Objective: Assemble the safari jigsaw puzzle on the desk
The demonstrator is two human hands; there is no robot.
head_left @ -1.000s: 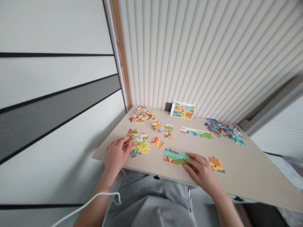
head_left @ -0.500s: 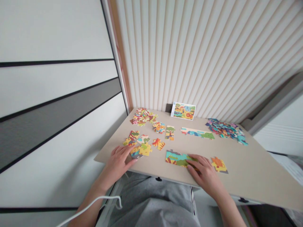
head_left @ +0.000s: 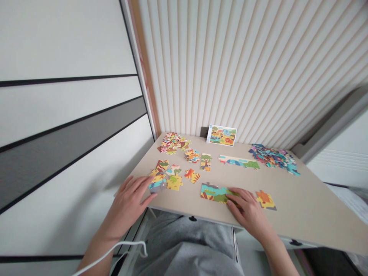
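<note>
My left hand is at the table's left front edge, fingers stretched and thumb apart. Its fingertips reach the edge of a blue-and-grey puzzle piece, which it does not clearly grip. Just right of that lies a yellow puzzle piece, with a green-and-white piece behind it. My right hand rests with fingers extended on the right end of a joined puzzle strip showing a green crocodile on water, covering part of it. An orange-and-yellow puzzle section lies right of this hand.
Loose pieces form a pile at back left and a darker pile at back right. A picture card leans against the pleated wall. A tree section, an elephant strip and a red-striped piece lie mid-table.
My left hand has moved left, and the blue-and-grey piece has shifted left with it, away from the yellow piece. My right hand stays on the crocodile strip.
</note>
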